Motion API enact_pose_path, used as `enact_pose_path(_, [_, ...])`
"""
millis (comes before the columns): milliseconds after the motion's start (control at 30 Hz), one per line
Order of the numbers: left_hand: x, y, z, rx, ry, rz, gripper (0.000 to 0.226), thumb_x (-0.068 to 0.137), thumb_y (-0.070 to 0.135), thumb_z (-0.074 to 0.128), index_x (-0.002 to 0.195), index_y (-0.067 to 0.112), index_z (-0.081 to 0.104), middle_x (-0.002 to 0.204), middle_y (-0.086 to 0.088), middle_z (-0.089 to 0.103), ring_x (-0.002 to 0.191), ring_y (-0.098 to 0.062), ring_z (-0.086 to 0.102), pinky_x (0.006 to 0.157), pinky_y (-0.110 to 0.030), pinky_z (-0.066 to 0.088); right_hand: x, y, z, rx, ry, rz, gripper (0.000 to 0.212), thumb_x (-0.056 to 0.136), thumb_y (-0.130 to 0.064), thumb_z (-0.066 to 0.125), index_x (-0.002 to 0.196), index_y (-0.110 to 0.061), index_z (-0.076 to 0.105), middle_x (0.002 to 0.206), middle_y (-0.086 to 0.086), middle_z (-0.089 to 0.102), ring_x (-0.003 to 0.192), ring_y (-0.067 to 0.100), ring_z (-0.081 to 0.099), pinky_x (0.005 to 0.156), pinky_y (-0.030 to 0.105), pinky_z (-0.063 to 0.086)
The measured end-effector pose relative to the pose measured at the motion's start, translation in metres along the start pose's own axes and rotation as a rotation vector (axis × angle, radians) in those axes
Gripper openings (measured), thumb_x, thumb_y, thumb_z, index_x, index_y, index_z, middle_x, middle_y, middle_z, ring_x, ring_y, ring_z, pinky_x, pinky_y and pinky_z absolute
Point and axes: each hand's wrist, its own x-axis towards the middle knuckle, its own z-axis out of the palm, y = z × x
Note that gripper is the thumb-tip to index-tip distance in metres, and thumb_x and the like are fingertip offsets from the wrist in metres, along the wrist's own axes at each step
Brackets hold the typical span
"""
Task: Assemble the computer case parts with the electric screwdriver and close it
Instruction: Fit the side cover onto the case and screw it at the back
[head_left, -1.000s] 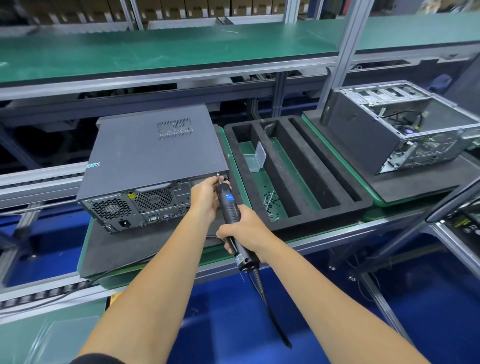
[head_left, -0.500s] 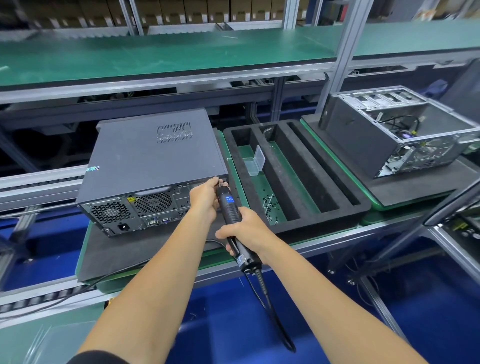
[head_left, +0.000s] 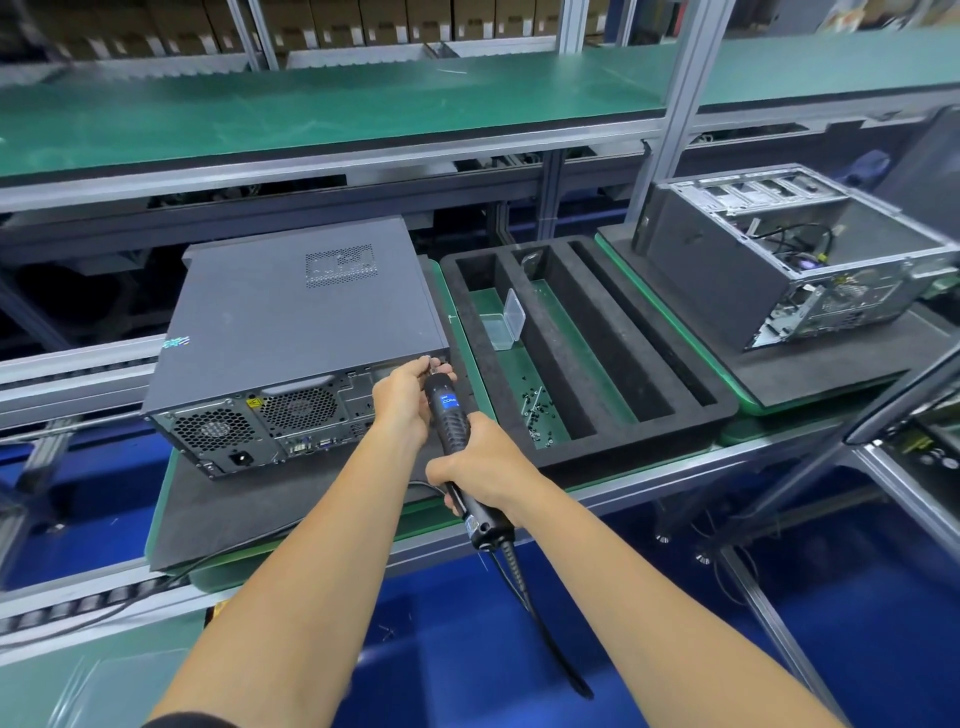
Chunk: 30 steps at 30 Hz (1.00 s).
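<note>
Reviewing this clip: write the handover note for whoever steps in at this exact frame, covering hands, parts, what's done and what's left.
Right hand grips the electric screwdriver mid-body. Left hand pinches its tip, steadying the bit at the upper right corner of the closed computer case, on its rear panel.
That case lies on a foam mat with its side cover already on.
Loose screws lie in the foam tray to the right, beside an open clear plastic box.
A second, open case sits further right.
Left: finish this corner screw; whether other rear screws are in cannot be told; then the open case.
</note>
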Motion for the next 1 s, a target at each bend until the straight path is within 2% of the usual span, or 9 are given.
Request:
enact_pose_path(167, [-0.001,0.0,0.003,0.051,0.006,0.005,0.016,0.091,0.012,0.055,0.077,0.005,0.057,0.073,-0.011,0.064,0.059,-0.021,0.062,0.063,-0.028,0.053,-0.004,0.002,-0.01,0.107,-0.054,0.004,0.042,0.077,-0.003,0.072,0.106,-0.011,0.044,0.078,0.01,0.056,0.046,0.017,0.056,0.049,0.029,0.052])
enact_pose_path(267, [0.0,0.0,0.003,0.05,0.009,0.003,0.017,0.091,0.01,0.054,0.075,0.006,0.056,0.073,-0.011,0.062,0.059,-0.022,0.059,0.065,-0.031,0.052,-0.007,0.002,-0.014,0.205,-0.091,0.009,0.039,0.081,-0.003,0.073,0.108,-0.01,0.046,0.073,0.007,0.057,0.046,0.016,0.056,0.046,0.026,0.051])
enact_pose_path(400, [-0.004,0.001,0.007,0.1,0.01,0.02,0.016,0.091,0.008,0.054,0.075,0.005,0.053,0.069,-0.012,0.06,0.056,-0.023,0.056,0.06,-0.03,0.049,-0.01,-0.001,-0.01,0.386,-0.115,0.084,0.014,0.092,-0.013,0.054,0.102,-0.007,0.046,0.075,0.009,0.055,0.048,0.019,0.056,0.049,0.026,0.048])
enact_pose_path(467, [-0.007,0.002,0.01,0.081,-0.001,0.004,0.014,0.089,0.004,0.052,0.075,0.003,0.05,0.065,-0.013,0.054,0.052,-0.023,0.051,0.053,-0.028,0.046,-0.012,-0.003,-0.009,0.472,-0.134,0.157,0.014,0.094,-0.016,0.043,0.103,-0.005,0.047,0.073,0.01,0.056,0.049,0.021,0.056,0.049,0.025,0.048])
enact_pose_path(600, [-0.009,0.003,0.014,0.071,0.042,0.008,0.015,0.088,0.0,0.051,0.073,0.002,0.05,0.062,-0.013,0.053,0.046,-0.023,0.049,0.046,-0.027,0.045,-0.014,-0.004,-0.012,0.459,-0.181,0.074,0.017,0.098,-0.008,0.047,0.115,-0.007,0.046,0.084,0.015,0.057,0.057,0.026,0.058,0.052,0.03,0.052])
enact_pose_path(667, [-0.009,0.003,0.017,0.073,0.063,0.018,0.015,0.086,-0.003,0.05,0.072,0.001,0.05,0.062,-0.014,0.053,0.045,-0.023,0.049,0.046,-0.027,0.045,-0.016,-0.003,-0.014,0.434,-0.15,0.018,0.018,0.098,-0.011,0.055,0.115,-0.007,0.053,0.089,0.015,0.06,0.058,0.026,0.061,0.053,0.03,0.053])
enact_pose_path(767, [-0.01,0.003,0.025,0.067,0.104,0.038,0.014,0.085,-0.007,0.047,0.073,0.001,0.047,0.061,-0.014,0.052,0.044,-0.022,0.048,0.044,-0.025,0.044,-0.019,0.003,-0.016,0.474,-0.018,-0.037,0.021,0.094,-0.015,0.063,0.114,-0.008,0.064,0.084,0.014,0.065,0.055,0.026,0.063,0.05,0.026,0.052])
enact_pose_path(933, [-0.013,0.002,0.028,0.038,0.123,0.051,0.018,0.088,-0.007,0.046,0.072,0.002,0.046,0.06,-0.013,0.05,0.044,-0.021,0.046,0.042,-0.023,0.042,-0.025,0.004,-0.02,0.532,0.067,0.009,0.025,0.092,-0.014,0.064,0.109,0.003,0.057,0.087,0.025,0.064,0.056,0.03,0.062,0.05,0.03,0.052])
enact_pose_path(1000, [-0.014,0.002,0.028,0.035,0.131,0.048,0.019,0.088,-0.006,0.046,0.071,0.002,0.046,0.059,-0.013,0.051,0.041,-0.02,0.047,0.041,-0.022,0.042,-0.025,0.002,-0.02,0.513,0.109,0.004,0.026,0.089,-0.014,0.069,0.107,0.003,0.06,0.091,0.029,0.067,0.062,0.032,0.064,0.055,0.032,0.053])
